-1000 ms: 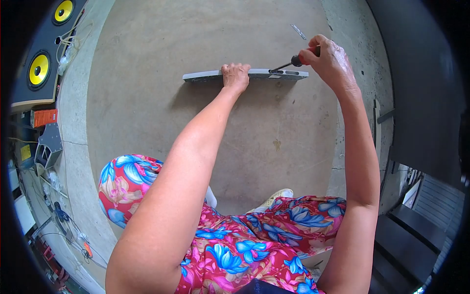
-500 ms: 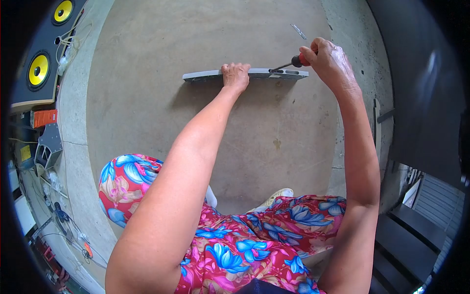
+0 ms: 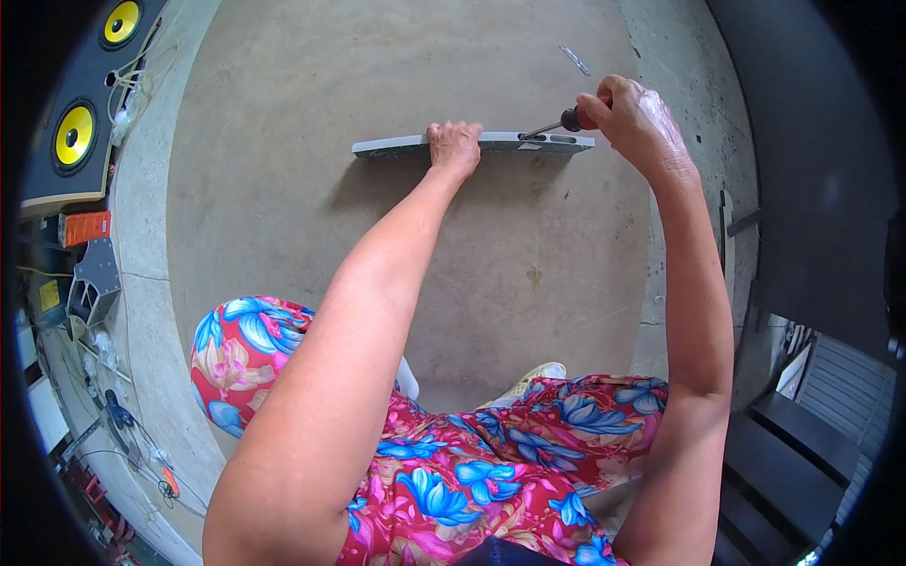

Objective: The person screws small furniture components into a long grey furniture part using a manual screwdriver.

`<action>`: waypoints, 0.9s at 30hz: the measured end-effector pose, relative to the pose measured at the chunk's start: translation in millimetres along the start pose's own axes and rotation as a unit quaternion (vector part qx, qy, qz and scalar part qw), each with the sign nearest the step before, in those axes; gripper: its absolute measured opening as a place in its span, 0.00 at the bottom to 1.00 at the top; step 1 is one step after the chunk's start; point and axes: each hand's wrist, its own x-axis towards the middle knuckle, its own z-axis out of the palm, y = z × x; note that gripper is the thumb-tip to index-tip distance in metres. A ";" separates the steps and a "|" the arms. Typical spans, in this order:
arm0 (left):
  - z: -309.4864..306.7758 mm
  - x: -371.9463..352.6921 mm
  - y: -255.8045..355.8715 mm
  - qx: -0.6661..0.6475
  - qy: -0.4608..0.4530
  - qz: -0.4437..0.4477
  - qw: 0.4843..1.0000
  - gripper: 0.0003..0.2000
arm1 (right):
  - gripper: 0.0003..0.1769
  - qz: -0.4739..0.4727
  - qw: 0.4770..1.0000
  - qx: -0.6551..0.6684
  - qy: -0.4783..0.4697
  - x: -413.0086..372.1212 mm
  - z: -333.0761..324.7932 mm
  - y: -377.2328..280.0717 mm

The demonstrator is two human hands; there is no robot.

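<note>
A long, thin, flat grey panel-like device (image 3: 392, 146) stands on its edge on the concrete floor. My left hand (image 3: 455, 146) is closed over its top edge near the middle. Toward the panel's right end are dark slots in the top edge. My right hand (image 3: 628, 113) grips the red and black handle of a screwdriver (image 3: 569, 119), whose shaft slants down to the left. The screwdriver's tip sits at one of those slots; how deep it goes is hidden.
A small clear strip (image 3: 575, 61) lies on the floor beyond my right hand. Speakers with yellow cones (image 3: 74, 137) stand at the left, with cables and an orange box (image 3: 85, 227) below them. Dark boards (image 3: 797, 453) are at the lower right.
My right hand has shifted slightly and turned a little with the screwdriver, whose tip stays at the slot. The left hand and the panel have not visibly moved.
</note>
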 end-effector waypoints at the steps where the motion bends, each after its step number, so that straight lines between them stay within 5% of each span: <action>1: 0.0 0.2 0.2 0.000 0.000 0.000 1.000 0.13 | 0.17 -0.042 0.998 -0.011 0.040 0.0 2.8 3.9; 6: 1.5 0.9 -0.8 0.001 -0.001 0.002 1.000 0.13 | 0.17 -0.163 0.975 -0.040 0.146 4.8 17.0 20.9; 12: -0.8 0.0 0.8 0.001 -0.002 -0.002 1.000 0.12 | 0.22 0.003 1.000 0.002 -0.003 5.8 1.8 8.6; 15: -2.6 -0.5 1.9 0.001 -0.003 -0.003 1.000 0.12 | 0.23 -0.070 0.991 -0.044 0.109 5.3 14.6 18.3; 18: -1.0 -0.2 1.5 0.002 -0.003 -0.001 1.000 0.12 | 0.24 -0.114 0.989 -0.008 0.099 5.4 11.8 23.5; 27: 0.1 1.1 1.2 0.010 -0.004 -0.002 1.000 0.11 | 0.20 0.023 0.997 -0.063 -0.038 2.4 2.6 2.1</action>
